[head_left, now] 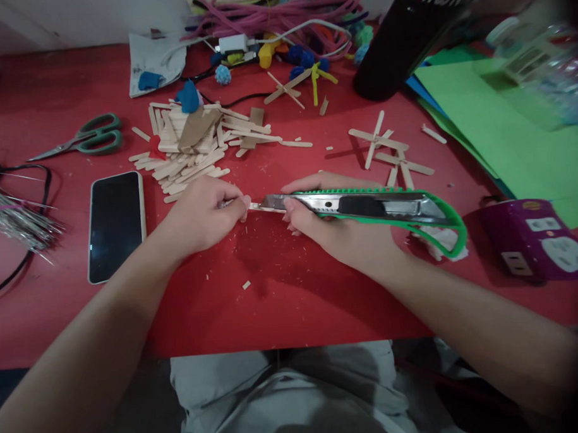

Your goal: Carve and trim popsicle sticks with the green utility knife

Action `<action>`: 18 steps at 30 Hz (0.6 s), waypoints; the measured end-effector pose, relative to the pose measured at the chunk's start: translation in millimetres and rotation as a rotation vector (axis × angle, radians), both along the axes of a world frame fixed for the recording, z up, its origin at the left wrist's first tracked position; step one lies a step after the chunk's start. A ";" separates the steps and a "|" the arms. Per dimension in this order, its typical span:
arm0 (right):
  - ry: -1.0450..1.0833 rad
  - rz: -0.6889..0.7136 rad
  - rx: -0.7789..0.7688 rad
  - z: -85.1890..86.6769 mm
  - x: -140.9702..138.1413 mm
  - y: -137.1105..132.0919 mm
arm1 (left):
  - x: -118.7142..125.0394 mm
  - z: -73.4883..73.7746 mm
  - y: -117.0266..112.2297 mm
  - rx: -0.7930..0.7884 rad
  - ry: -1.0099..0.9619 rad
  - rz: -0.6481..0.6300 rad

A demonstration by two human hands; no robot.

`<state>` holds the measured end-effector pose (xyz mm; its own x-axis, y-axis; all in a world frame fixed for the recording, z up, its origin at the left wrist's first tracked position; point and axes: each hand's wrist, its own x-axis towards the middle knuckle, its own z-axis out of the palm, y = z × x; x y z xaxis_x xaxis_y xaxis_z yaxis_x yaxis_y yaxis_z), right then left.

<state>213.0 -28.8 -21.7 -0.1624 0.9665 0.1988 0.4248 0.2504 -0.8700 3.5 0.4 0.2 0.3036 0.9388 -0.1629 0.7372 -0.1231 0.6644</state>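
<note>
My right hand [331, 224] is wrapped round a green and black utility knife [378, 207], its blade pointing left. The blade tip meets the fingers of my left hand [206, 213], which is pinched closed on a small piece, probably a wooden stick, mostly hidden by the fingers. Both hands rest on the red table [273, 293], with small wood shavings scattered around them. A pile of wooden craft sticks [192, 150] lies just beyond my left hand.
A dark phone [115, 224] lies to the left, green-handled scissors [87, 138] beyond it. Glued stick crosses [386, 150] sit to the right, near green paper [504, 127], a purple power strip [536, 239] and a black bottle [406, 35]. Pipe cleaners and pom-poms [282, 27] crowd the back.
</note>
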 end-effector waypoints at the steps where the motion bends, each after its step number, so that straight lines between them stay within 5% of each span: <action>1: 0.002 -0.014 -0.004 2.3 -1.0 -1.5 | 0.3 0.5 0.0 0.001 -0.001 -0.007; 18: 0.007 0.036 -0.051 13.2 -5.9 -7.9 | 0.6 2.4 3.8 -0.097 0.064 -0.057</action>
<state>207.1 -36.7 -8.5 -0.1958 0.9690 0.1509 0.4103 0.2207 -0.8848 4.1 4.3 2.6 0.3419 0.8993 -0.2728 0.7719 -0.1032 0.6273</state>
